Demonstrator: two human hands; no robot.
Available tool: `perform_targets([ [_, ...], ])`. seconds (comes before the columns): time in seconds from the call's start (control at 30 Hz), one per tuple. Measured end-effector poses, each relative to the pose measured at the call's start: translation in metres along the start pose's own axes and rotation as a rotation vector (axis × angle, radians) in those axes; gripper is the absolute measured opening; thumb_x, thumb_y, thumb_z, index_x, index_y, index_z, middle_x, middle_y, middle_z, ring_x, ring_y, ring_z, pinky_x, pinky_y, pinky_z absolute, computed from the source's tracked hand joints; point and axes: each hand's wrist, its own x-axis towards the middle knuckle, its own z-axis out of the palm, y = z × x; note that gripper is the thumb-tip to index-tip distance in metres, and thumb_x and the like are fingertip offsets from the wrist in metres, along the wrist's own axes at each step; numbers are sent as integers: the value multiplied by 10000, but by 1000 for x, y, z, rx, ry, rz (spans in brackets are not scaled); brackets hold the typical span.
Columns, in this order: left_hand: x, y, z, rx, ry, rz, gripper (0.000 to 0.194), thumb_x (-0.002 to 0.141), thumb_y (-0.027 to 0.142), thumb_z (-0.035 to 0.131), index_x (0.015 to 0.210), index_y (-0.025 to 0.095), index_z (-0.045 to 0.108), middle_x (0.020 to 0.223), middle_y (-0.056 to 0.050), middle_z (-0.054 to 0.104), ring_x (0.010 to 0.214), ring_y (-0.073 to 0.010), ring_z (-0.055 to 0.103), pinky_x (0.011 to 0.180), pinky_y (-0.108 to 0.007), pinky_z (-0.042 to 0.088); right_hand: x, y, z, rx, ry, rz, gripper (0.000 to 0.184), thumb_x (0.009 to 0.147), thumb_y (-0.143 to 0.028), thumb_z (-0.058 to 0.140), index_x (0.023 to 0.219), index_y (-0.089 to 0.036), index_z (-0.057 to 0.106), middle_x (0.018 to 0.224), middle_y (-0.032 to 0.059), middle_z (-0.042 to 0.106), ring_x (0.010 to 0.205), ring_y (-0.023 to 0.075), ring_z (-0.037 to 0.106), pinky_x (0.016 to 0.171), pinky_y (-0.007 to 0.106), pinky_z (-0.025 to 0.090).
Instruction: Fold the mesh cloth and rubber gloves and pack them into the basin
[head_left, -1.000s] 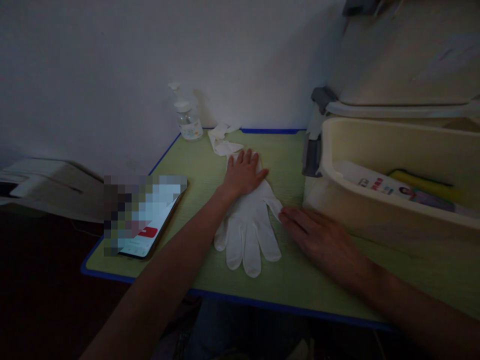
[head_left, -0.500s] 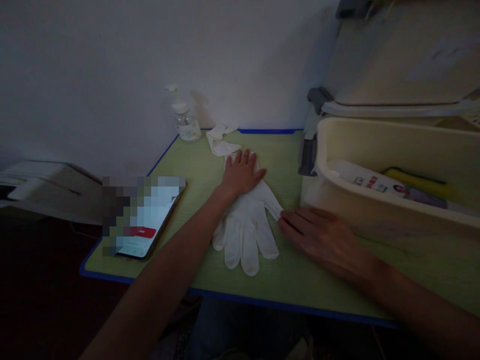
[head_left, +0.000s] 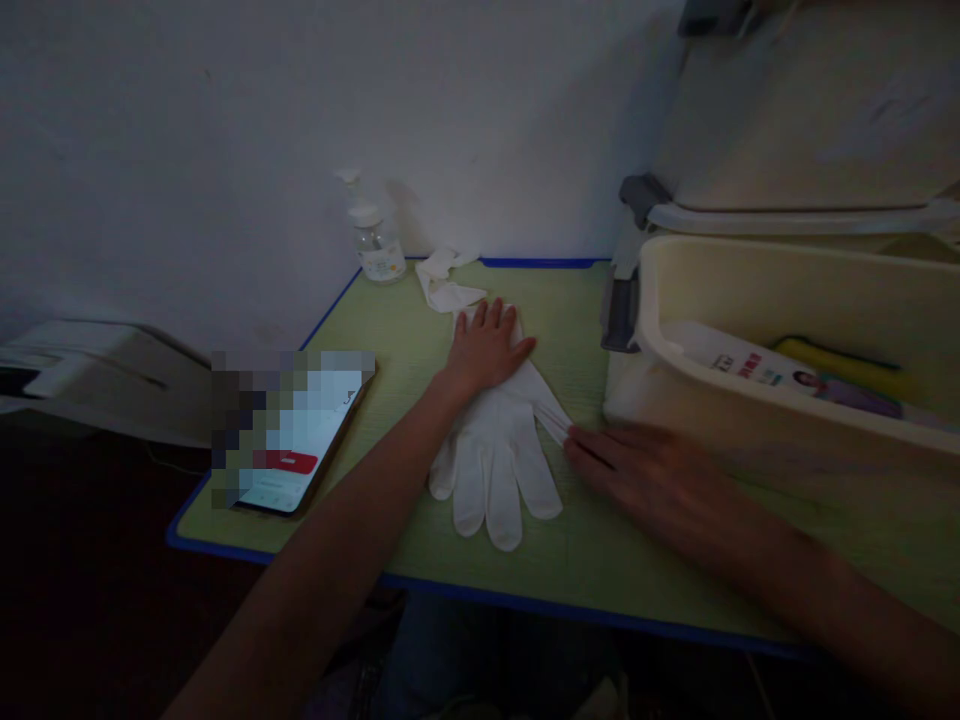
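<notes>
A white rubber glove [head_left: 496, 458] lies flat on the green desk [head_left: 420, 330], its fingers pointing toward me. My left hand [head_left: 486, 345] rests palm down on the glove's cuff end, fingers stretched out. My right hand [head_left: 645, 475] lies flat on the desk to the right, its fingertips touching the tip of the glove's thumb. A second crumpled white glove [head_left: 444, 278] sits just beyond my left hand.
A phone [head_left: 296, 440] with a lit screen lies at the desk's left edge. A clear pump bottle [head_left: 373, 238] stands against the wall. A cream plastic bin [head_left: 787, 330] with packets inside fills the right side, its lid raised behind.
My right hand has slid slightly right and nearer, drawing the glove's thumb out straighter. My left hand stays pressed on the cuff.
</notes>
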Motion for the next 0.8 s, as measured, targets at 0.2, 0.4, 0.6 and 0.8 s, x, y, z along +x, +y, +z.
perform_targets([
  [0.2, 1, 0, 1, 8, -9, 6, 648, 910, 522, 203, 1427, 134, 240, 1525, -102, 172, 1403, -274, 132, 1112, -504, 153, -8, -8, 4, -77, 6, 25, 414, 701, 71, 381, 1031, -18, 615, 884, 149, 683, 629, 191, 639, 513, 294, 532],
  [0.4, 1, 1, 0, 2, -1, 0, 641, 910, 518, 207, 1427, 140, 240, 1523, -98, 182, 1402, -268, 139, 1114, -505, 147, -8, -6, 7, -26, 57, 68, 373, 739, 44, 414, 1034, -41, 627, 1007, 155, 668, 717, 196, 654, 592, 305, 560],
  [0.6, 1, 0, 1, -3, 5, 2, 643, 906, 524, 212, 1424, 145, 246, 1522, -95, 188, 1401, -268, 146, 1115, -502, 148, -1, -10, 11, 145, 122, 167, 318, 889, -169, 437, 1126, -19, 586, 1146, 186, 607, 970, 238, 613, 820, 373, 537],
  [0.8, 1, 0, 2, -6, 9, 4, 645, 908, 520, 205, 1424, 136, 250, 1520, -101, 188, 1401, -272, 146, 1111, -510, 153, 2, -14, 31, 336, -4, 207, 702, 879, -440, 477, 1407, -27, 267, 1427, 224, 307, 1336, 286, 285, 1027, 477, 377],
])
